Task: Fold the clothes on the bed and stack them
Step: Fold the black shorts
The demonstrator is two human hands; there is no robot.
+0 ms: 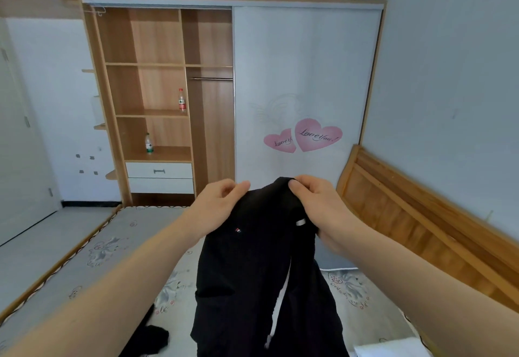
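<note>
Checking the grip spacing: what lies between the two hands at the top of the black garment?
In the head view, only a raised fold of the black garment spans between the left hand and right hand.

The black garment (261,258) is matt knitted-looking cloth, soft and limp, with a thin white drawstring (279,303) and a small white woven tab (301,222) sewn on. The mattress (84,261) at seven o'clock is grey printed cloth, smooth and dull, edged with a braided trim. At three o'clock the headboard (421,222) is varnished wood, orange and faintly shiny. The wardrobe shelves (157,87) at eleven o'clock are smooth wood-grain laminate; its sliding door (303,76) is a white, satin panel bearing glossy pink heart stickers (317,134). Two bottles (182,100) look like clear plastic with paper labels. The wall (455,76) is matt paint.
</note>
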